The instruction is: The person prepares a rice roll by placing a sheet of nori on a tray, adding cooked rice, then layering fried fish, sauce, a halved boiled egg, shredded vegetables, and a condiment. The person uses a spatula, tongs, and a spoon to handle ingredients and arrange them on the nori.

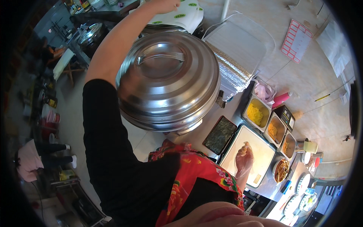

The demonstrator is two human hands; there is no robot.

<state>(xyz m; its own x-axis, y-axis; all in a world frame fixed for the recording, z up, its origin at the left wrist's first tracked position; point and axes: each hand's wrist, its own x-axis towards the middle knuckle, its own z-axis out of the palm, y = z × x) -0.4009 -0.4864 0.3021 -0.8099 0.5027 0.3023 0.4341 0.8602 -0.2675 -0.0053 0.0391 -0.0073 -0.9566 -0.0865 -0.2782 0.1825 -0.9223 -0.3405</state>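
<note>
My left arm reaches past a large steel steamer pot with a domed lid [162, 72]. At the top edge my left hand [166, 5], partly cut off, is over a white sheet with green printed ovals [189, 17]; its fingers look curled, and what they grip is hidden. My right hand [244, 160], in a clear plastic glove, is closed above a white cutting board [234, 149]; its contents cannot be made out. A small pale yellow piece [257, 178] lies on the board. Beside it is a tray of dark seaweed sheets [220, 135].
Along the board's far side stand steel pans of yellow shreds [255, 113], orange shreds [273, 130] and another filling [288, 147], plus a bowl of brown food [281, 170]. A silver foil-lined bag [232, 77] sits right of the pot. Another person [32, 160] stands at left.
</note>
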